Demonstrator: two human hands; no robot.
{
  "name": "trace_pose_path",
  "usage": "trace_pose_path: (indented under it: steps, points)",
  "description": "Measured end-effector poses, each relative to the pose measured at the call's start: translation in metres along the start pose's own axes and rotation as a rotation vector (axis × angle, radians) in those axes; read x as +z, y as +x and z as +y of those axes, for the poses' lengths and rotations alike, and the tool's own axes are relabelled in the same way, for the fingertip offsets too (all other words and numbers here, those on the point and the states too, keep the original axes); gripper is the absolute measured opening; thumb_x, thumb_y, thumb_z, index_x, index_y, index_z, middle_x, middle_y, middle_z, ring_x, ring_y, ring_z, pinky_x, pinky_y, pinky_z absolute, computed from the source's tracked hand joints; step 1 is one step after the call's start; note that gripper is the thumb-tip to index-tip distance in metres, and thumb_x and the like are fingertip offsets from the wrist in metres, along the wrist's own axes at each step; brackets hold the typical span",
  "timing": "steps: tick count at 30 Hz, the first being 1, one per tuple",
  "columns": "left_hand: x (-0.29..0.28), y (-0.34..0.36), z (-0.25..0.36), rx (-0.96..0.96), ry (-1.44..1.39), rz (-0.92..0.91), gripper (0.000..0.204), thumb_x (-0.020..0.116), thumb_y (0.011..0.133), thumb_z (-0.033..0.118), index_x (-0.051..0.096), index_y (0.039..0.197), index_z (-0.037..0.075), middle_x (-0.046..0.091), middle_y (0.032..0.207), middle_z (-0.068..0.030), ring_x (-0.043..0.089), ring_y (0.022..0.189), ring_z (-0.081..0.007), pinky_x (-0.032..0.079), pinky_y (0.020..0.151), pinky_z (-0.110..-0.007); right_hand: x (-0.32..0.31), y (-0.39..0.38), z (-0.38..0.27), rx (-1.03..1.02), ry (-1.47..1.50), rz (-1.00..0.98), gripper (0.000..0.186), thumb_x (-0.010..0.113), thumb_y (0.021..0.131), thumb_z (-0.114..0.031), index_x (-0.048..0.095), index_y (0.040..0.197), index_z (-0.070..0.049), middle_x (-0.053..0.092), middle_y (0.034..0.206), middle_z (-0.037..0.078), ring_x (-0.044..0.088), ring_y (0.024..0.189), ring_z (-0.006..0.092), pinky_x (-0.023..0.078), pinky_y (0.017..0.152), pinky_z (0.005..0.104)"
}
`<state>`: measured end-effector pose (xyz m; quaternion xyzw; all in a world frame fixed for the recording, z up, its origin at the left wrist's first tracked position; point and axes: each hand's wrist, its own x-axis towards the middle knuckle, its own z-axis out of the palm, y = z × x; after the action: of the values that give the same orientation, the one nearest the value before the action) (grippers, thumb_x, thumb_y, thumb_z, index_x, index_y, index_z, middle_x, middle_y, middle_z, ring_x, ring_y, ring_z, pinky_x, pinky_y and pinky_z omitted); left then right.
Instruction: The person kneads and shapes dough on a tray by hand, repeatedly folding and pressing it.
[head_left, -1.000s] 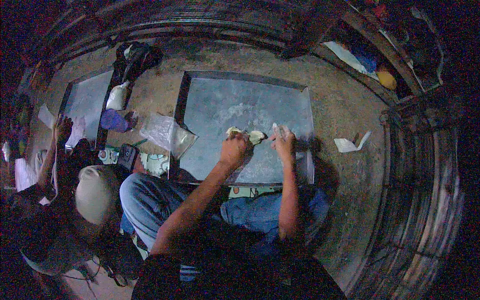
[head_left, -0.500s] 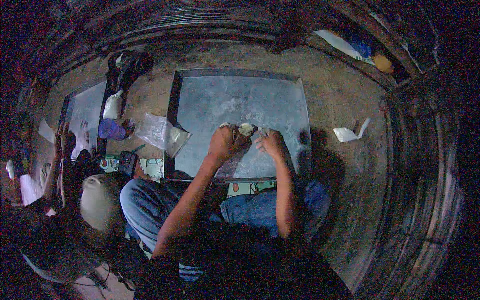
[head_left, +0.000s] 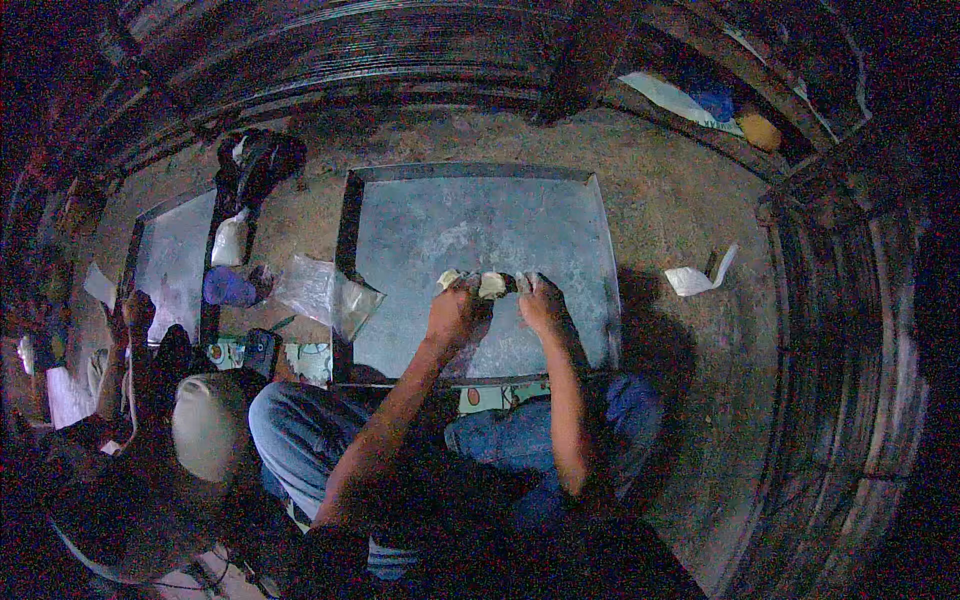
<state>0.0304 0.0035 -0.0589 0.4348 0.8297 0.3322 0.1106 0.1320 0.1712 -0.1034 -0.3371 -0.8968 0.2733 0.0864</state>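
Observation:
A shallow metal tray (head_left: 478, 205) with white powdery smears lies in front of my crossed legs. Over it, my left hand (head_left: 458, 308) is closed on a pale lump (head_left: 492, 285), soft and dough-like, which shows above and to the right of its fingers and has a dark part at its right end. My right hand (head_left: 540, 303) is right beside that end, fingertips pale with powder and curled in; what is between them is too small to make out. A clear plastic bag (head_left: 312, 290) rests over the tray's left wall.
At left, a co-worker's hand (head_left: 137, 315) is at a second tray (head_left: 175, 255). Nearby are a white sack (head_left: 230, 240), blue bundle (head_left: 230, 288), dark heap (head_left: 255, 165) and phone (head_left: 262, 350). White paper (head_left: 688, 280) lies right of my tray, slatted wood (head_left: 840, 380) beyond.
My right hand's fingers have curled in beside the lump, and both hands stay over the tray. The whole view has shifted, so the surroundings sit lower in the picture than half a second ago.

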Motion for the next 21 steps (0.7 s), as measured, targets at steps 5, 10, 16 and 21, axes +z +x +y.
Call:
trace_pose_path:
  steps: [5, 10, 16, 21]
  points:
    - [-0.027, 0.001, 0.011, -0.016, -0.182, 0.100, 0.028, 0.065, 0.078, 0.017, 0.061, 0.102, 0.003, 0.063, 0.083, -0.0192, 0.061, 0.076, -0.0399, 0.048, 0.064, -0.044, 0.005, 0.005, 0.009, 0.107, 0.137, -0.048, 0.040, 0.042, 0.095, -0.035, 0.060, 0.104, 0.000, 0.061, 0.105, 0.026, 0.059, 0.094, 0.0428, 0.048, 0.083, 0.0495]
    - [-0.038, -0.001, 0.001, 0.010, -0.230, 0.192, 0.025, 0.064, 0.077, 0.016, 0.063, 0.098, 0.002, 0.063, 0.080, -0.0204, 0.060, 0.071, -0.0398, 0.047, 0.063, -0.043, 0.011, 0.008, 0.010, 0.090, 0.022, -0.012, 0.032, 0.045, 0.096, -0.031, 0.057, 0.102, -0.002, 0.062, 0.077, 0.018, 0.064, 0.057, 0.0270, 0.054, 0.059, 0.0398]
    - [-0.091, 0.009, 0.018, -0.108, -0.244, 0.204, 0.021, 0.061, 0.078, 0.009, 0.065, 0.095, -0.002, 0.068, 0.084, -0.0172, 0.067, 0.075, -0.0282, 0.050, 0.070, -0.038, 0.002, 0.001, 0.004, 0.088, -0.024, 0.057, 0.031, 0.050, 0.093, -0.034, 0.060, 0.092, -0.004, 0.063, 0.072, 0.014, 0.065, 0.056, 0.0261, 0.052, 0.062, 0.0389]
    - [-0.127, 0.014, 0.012, -0.135, -0.654, 0.084, 0.025, 0.058, 0.085, 0.011, 0.063, 0.106, -0.003, 0.068, 0.096, -0.0099, 0.065, 0.089, -0.0182, 0.050, 0.081, -0.034, -0.030, 0.000, -0.038, 0.105, 0.143, -0.226, 0.035, 0.052, 0.092, -0.038, 0.061, 0.103, -0.006, 0.066, 0.093, 0.015, 0.066, 0.080, 0.0237, 0.051, 0.071, 0.0389]
